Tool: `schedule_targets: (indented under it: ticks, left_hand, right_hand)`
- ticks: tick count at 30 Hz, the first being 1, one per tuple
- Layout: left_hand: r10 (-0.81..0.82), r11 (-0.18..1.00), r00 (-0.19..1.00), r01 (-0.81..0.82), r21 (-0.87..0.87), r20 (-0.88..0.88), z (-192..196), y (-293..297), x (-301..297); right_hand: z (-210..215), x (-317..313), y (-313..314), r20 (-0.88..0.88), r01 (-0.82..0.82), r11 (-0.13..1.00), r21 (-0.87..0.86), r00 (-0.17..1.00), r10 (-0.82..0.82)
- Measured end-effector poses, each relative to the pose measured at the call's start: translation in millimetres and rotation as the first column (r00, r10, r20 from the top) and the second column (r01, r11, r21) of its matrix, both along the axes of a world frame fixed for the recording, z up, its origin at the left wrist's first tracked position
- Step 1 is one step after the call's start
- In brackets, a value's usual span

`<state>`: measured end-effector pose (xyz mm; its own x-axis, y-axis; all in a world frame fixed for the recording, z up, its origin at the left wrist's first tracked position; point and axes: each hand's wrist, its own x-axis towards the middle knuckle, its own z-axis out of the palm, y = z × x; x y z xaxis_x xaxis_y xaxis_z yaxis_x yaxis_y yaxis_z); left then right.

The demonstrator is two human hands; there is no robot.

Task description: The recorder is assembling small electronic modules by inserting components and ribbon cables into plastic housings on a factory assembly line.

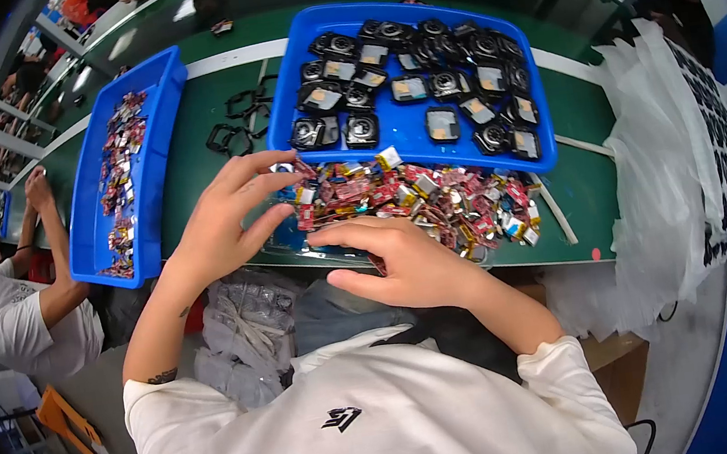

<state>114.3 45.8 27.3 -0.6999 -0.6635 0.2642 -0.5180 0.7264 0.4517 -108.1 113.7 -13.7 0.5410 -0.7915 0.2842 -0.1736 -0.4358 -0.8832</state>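
Observation:
My left hand (228, 213) is at the left end of a pile of small red circuit boards with silver battery pouches (415, 197). Its thumb and fingers are spread, and the fingertips touch or nearly touch a red circuit board (305, 169). Low over the near left edge of the same pile is my right hand (409, 262), thumb apart from its outstretched fingers. Whether its fingertips touch a board is hidden. Just beyond the pile stands a blue tray (413, 147) holding many black camera-like housings (446, 85), several with pale rectangular panels.
A second blue tray (151, 255) with more boards stands to the left. Black frames (230, 139) lie between the trays on the green table (584, 120). White sheeting (651, 180) hangs at the right. Another person (35, 312) sits at the left; plastic bags (247, 320) lie below the table edge.

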Motion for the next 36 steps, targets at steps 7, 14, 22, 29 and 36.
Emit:
schedule_targets:
  ticks: [7,14,22,29,36]
  left_hand:
    - [0.435,0.818,0.888,-0.458,-0.348,-0.147,29,-47,86]
    - [0.862,0.506,0.507,-0.862,-0.035,-0.024,-16,-185,255]
    - [0.845,0.444,0.349,-0.88,-0.169,0.406,-51,-206,200]
    - [0.739,0.66,0.671,-0.703,-0.266,0.058,-68,-187,190]
    - [0.779,0.563,0.545,-0.826,-0.036,-0.309,-52,-184,194]
  right_hand:
    - [-1,5,6,0.01,0.011,0.997,-0.081,1.0,-0.01]
    - [1,14,-1,-0.055,0.026,0.994,-0.102,0.998,-0.032]
    - [-3,15,-5,-0.055,-0.015,0.989,-0.148,0.998,0.007]
    - [-3,14,-5,-0.074,-0.022,0.987,-0.157,0.997,0.011]
    - [-7,14,-8,-0.006,-0.018,0.968,-0.25,1.0,0.017]
